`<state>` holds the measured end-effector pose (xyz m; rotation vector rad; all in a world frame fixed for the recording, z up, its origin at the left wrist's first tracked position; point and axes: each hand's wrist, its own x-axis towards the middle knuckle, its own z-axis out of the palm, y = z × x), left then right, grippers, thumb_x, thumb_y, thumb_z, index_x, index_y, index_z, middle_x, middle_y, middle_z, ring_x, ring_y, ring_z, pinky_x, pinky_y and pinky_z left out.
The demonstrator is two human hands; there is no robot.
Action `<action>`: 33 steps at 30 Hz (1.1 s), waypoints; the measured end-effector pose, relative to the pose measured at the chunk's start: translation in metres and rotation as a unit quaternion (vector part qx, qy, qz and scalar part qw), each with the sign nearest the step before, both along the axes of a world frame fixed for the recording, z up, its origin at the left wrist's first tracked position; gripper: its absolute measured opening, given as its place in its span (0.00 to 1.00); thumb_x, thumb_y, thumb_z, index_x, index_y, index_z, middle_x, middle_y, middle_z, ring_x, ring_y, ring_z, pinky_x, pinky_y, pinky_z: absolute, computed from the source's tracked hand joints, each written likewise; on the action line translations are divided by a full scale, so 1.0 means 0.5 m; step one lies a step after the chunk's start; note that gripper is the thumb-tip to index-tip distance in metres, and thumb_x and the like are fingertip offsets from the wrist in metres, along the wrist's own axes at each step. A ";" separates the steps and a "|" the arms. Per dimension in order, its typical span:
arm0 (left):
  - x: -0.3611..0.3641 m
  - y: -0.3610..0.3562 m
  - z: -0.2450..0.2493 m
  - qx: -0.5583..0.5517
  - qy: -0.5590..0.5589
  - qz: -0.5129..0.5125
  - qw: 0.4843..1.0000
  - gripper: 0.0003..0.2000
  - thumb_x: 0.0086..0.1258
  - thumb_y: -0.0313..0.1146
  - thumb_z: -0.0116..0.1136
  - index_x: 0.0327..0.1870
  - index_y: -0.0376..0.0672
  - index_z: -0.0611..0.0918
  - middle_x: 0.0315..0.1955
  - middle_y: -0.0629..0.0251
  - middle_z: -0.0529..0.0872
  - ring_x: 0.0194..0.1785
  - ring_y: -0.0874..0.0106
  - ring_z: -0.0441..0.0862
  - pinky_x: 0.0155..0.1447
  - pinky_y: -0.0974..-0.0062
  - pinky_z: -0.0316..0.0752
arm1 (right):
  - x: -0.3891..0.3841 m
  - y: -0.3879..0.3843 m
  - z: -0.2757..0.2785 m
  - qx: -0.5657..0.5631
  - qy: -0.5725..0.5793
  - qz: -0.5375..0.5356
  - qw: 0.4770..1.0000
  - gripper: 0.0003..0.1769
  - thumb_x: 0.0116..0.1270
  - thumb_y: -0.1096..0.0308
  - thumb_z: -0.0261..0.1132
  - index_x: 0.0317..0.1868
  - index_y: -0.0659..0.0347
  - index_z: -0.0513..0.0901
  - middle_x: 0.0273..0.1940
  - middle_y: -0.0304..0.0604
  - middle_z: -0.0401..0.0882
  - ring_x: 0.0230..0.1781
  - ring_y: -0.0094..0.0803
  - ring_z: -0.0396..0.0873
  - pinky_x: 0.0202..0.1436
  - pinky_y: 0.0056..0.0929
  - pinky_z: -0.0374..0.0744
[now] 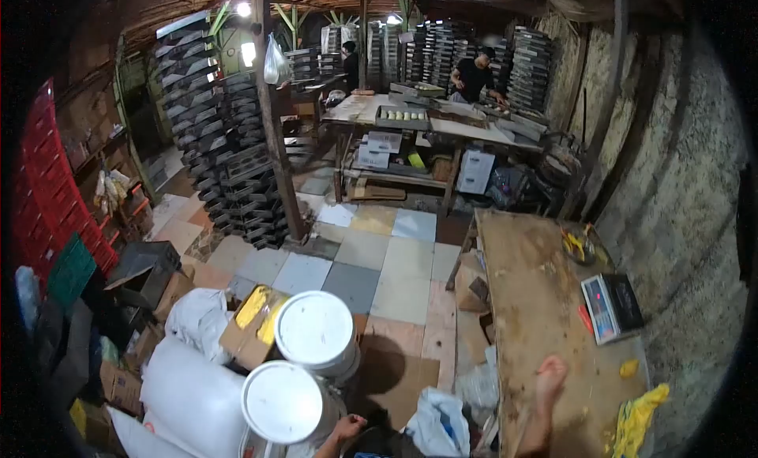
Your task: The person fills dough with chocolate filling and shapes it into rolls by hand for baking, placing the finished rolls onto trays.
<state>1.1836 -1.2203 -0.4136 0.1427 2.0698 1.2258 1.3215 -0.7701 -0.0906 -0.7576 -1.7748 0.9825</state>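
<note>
My right hand [552,374] is over the wooden table [525,300], its fingers curled in and nothing showing in them. Ahead of it, near the table's right side, stands a digital scale [603,309] with a lit display. A small red object [585,319] lies against the scale. To the hand's right are a yellow lump [628,368] and a crumpled yellow plastic bag [638,418]. Low in the view, my left hand [350,426] is beside a white lidded bucket [283,401], with its fingers curled and no object visible in them.
Another white bucket [314,328] and an open carton [251,324] with yellow contents stand at left, near large white sacks [185,391]. Tall stacks of metal trays [201,126] flank a wooden post [276,126]. Two people work farther back, one at a table [355,109].
</note>
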 end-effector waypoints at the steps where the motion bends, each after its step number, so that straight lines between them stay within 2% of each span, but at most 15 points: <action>1: -0.050 0.031 0.014 0.006 -0.003 0.002 1.000 0.12 0.68 0.41 0.60 0.40 0.41 0.85 0.35 0.66 0.87 0.42 0.75 0.82 0.51 0.73 0.76 | -0.057 -0.005 0.000 -0.022 -0.045 0.046 0.998 0.12 0.61 0.77 0.52 0.19 0.61 0.69 0.15 0.39 0.63 0.18 0.23 0.67 0.23 0.22 0.66; 4: -0.194 0.114 0.091 0.042 -0.050 -0.074 0.995 0.11 0.70 0.40 0.57 0.40 0.42 0.84 0.33 0.66 0.86 0.41 0.76 0.81 0.50 0.74 0.76 | -0.208 -0.049 0.045 0.017 -0.148 0.128 0.981 0.07 0.61 0.79 0.57 0.24 0.63 0.75 0.19 0.38 0.68 0.23 0.23 0.73 0.28 0.22 0.71; 5: -0.244 0.155 0.247 0.014 -0.031 -0.090 0.995 0.12 0.70 0.41 0.56 0.40 0.41 0.83 0.34 0.67 0.86 0.40 0.77 0.80 0.48 0.75 0.75 | -0.234 -0.050 0.056 0.076 -0.196 0.158 0.965 0.04 0.59 0.80 0.60 0.28 0.64 0.77 0.22 0.38 0.71 0.26 0.23 0.75 0.30 0.22 0.73; 7: -0.366 0.211 0.174 0.093 0.057 -0.114 0.987 0.11 0.69 0.39 0.58 0.40 0.40 0.82 0.35 0.66 0.86 0.40 0.77 0.80 0.48 0.75 0.75 | -0.266 -0.022 0.041 0.019 -0.188 0.152 0.970 0.02 0.59 0.79 0.62 0.30 0.64 0.77 0.25 0.38 0.73 0.27 0.23 0.76 0.31 0.22 0.73; 9: -0.471 0.295 0.293 0.091 0.100 -0.081 0.987 0.11 0.69 0.39 0.59 0.40 0.40 0.83 0.35 0.66 0.86 0.40 0.76 0.81 0.48 0.75 0.76 | -0.295 0.018 0.019 -0.034 -0.175 0.145 0.973 0.02 0.59 0.79 0.63 0.32 0.64 0.78 0.27 0.38 0.76 0.28 0.23 0.76 0.31 0.23 0.74; 11: -0.581 0.382 0.291 0.101 0.118 -0.058 0.986 0.11 0.68 0.40 0.60 0.38 0.40 0.82 0.32 0.66 0.85 0.37 0.77 0.79 0.45 0.75 0.75 | -0.321 0.068 -0.011 -0.078 -0.164 0.121 0.976 0.04 0.61 0.74 0.61 0.33 0.68 0.77 0.26 0.44 0.74 0.30 0.30 0.76 0.35 0.28 0.74; 14: -0.760 0.514 0.297 0.123 0.123 -0.040 0.984 0.12 0.66 0.42 0.63 0.34 0.40 0.81 0.28 0.65 0.84 0.34 0.76 0.78 0.41 0.74 0.74 | -0.338 0.211 -0.154 -0.119 -0.164 0.116 0.973 0.07 0.65 0.69 0.59 0.32 0.63 0.74 0.25 0.40 0.72 0.27 0.28 0.72 0.33 0.29 0.72; 16: -0.861 0.596 0.313 0.137 0.119 0.013 0.983 0.16 0.64 0.45 0.65 0.31 0.40 0.80 0.25 0.64 0.82 0.31 0.75 0.76 0.38 0.72 0.72 | -0.472 0.181 -0.017 -0.081 -0.197 0.040 0.976 0.08 0.66 0.68 0.60 0.30 0.63 0.75 0.22 0.39 0.72 0.24 0.26 0.71 0.30 0.28 0.72; 18: -0.966 0.649 0.212 0.105 0.138 0.003 0.985 0.14 0.65 0.42 0.63 0.32 0.39 0.79 0.26 0.67 0.81 0.32 0.74 0.74 0.39 0.72 0.72 | -0.557 0.250 -0.005 -0.040 -0.233 -0.048 0.970 0.09 0.66 0.68 0.60 0.29 0.63 0.76 0.19 0.38 0.71 0.21 0.24 0.71 0.28 0.27 0.71; 21: -1.068 0.686 0.030 -0.073 0.172 -0.099 0.977 0.15 0.64 0.43 0.63 0.36 0.39 0.80 0.27 0.66 0.81 0.32 0.69 0.76 0.38 0.69 0.73 | -0.665 0.486 -0.121 -0.148 -0.276 -0.057 0.948 0.10 0.66 0.67 0.60 0.29 0.62 0.76 0.19 0.39 0.70 0.20 0.26 0.69 0.27 0.29 0.70; 23: -1.090 0.676 -0.048 -0.122 0.115 -0.161 0.973 0.14 0.64 0.43 0.63 0.35 0.39 0.80 0.26 0.66 0.81 0.32 0.68 0.76 0.38 0.68 0.74 | -0.768 0.566 -0.158 -0.076 -0.151 -0.027 0.985 0.10 0.67 0.67 0.59 0.29 0.63 0.75 0.20 0.37 0.68 0.20 0.25 0.66 0.26 0.30 0.68; 24: -1.093 0.663 -0.066 -0.117 0.072 -0.163 0.977 0.14 0.64 0.43 0.62 0.34 0.40 0.80 0.26 0.66 0.81 0.31 0.68 0.76 0.39 0.67 0.74 | -0.860 0.542 -0.018 -0.073 -0.162 0.028 0.984 0.10 0.66 0.69 0.59 0.28 0.65 0.73 0.20 0.34 0.65 0.21 0.22 0.61 0.26 0.28 0.65; 26: -1.092 0.633 -0.075 -0.100 -0.012 -0.130 0.986 0.14 0.65 0.44 0.62 0.33 0.41 0.80 0.25 0.65 0.81 0.31 0.68 0.76 0.39 0.66 0.74 | -1.014 0.657 -0.107 0.004 0.021 0.113 0.993 0.10 0.65 0.72 0.61 0.27 0.66 0.71 0.21 0.32 0.63 0.22 0.18 0.58 0.25 0.25 0.63; 29: -1.131 0.590 -0.069 -0.070 -0.115 -0.036 0.990 0.13 0.65 0.44 0.61 0.31 0.42 0.80 0.24 0.65 0.81 0.31 0.67 0.77 0.39 0.64 0.74 | -1.255 0.678 0.094 0.024 -0.072 0.192 0.978 0.08 0.65 0.74 0.62 0.28 0.65 0.73 0.20 0.30 0.63 0.23 0.15 0.60 0.25 0.21 0.61; 33: -1.265 0.594 -0.072 -0.053 -0.194 0.103 0.974 0.13 0.65 0.45 0.60 0.29 0.43 0.81 0.23 0.64 0.81 0.30 0.66 0.77 0.40 0.62 0.74 | -1.558 0.750 0.205 0.035 -0.071 0.271 0.959 0.05 0.63 0.74 0.62 0.31 0.66 0.77 0.22 0.34 0.73 0.22 0.16 0.67 0.26 0.20 0.66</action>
